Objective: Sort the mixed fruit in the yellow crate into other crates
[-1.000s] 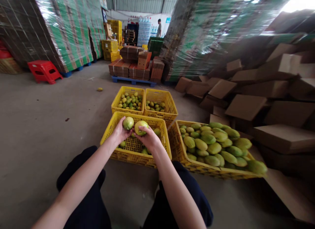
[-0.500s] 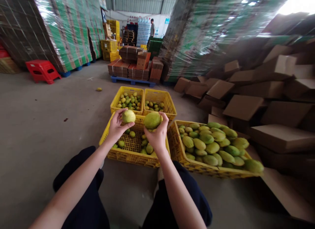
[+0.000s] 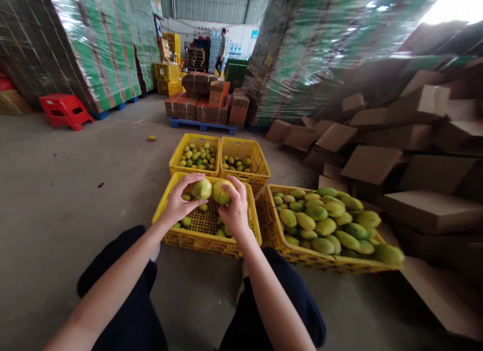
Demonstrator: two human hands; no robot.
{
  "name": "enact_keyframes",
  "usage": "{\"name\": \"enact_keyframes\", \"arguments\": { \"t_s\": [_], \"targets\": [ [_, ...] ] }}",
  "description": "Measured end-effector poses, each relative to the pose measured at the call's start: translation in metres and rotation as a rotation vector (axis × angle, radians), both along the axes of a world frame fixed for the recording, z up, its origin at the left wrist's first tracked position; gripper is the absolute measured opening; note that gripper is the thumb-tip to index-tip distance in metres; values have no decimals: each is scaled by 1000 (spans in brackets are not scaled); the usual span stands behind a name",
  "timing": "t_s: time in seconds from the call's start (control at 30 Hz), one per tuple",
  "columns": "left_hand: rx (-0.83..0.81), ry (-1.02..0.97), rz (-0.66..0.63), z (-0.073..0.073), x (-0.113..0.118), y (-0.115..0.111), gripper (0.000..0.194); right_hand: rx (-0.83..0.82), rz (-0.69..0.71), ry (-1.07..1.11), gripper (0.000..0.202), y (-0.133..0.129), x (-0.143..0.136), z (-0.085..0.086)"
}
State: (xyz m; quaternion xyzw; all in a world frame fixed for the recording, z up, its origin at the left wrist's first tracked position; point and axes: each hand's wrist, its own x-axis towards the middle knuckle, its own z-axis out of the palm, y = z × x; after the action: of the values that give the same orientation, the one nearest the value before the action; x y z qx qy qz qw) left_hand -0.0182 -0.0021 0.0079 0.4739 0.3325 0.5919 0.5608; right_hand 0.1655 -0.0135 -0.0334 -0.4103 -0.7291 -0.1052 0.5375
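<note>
My left hand (image 3: 181, 197) holds a green-yellow fruit (image 3: 201, 189) between thumb and fingers. Close beside it, my right hand (image 3: 236, 206) grips another yellow-green fruit (image 3: 222, 192), its fingers over the top and side. Both fruits are above the near yellow crate (image 3: 211, 245), which has several smaller green fruits (image 3: 186, 221) on its floor. To the right stands a yellow crate (image 3: 302, 258) heaped with larger green and yellow fruits (image 3: 325, 226).
Behind the near crate are two yellow crates (image 3: 194, 136) (image 3: 260, 160) with fruit. Flattened cartons (image 3: 202, 109) lie on a blue pallet. Cardboard boxes (image 3: 372, 162) are piled at right, a red stool (image 3: 66, 109) stands left, and a person (image 3: 222, 52) is far back.
Both hands have drawn closer together with their fruits, which have turned in the fingers. My right hand has moved left and slightly down. The person far back has moved left.
</note>
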Motion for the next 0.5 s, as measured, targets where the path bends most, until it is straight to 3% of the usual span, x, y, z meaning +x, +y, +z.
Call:
{"name": "enact_keyframes", "arguments": {
  "t_s": [0.27,0.5],
  "targets": [
    [141,116,-6,-3,-8,-3,56,65,7,29,93,2,-1,-6],
    [227,201,-23,-4,-11,-4,50,60,-12,17,87,3,0,-7]
  ]
}}
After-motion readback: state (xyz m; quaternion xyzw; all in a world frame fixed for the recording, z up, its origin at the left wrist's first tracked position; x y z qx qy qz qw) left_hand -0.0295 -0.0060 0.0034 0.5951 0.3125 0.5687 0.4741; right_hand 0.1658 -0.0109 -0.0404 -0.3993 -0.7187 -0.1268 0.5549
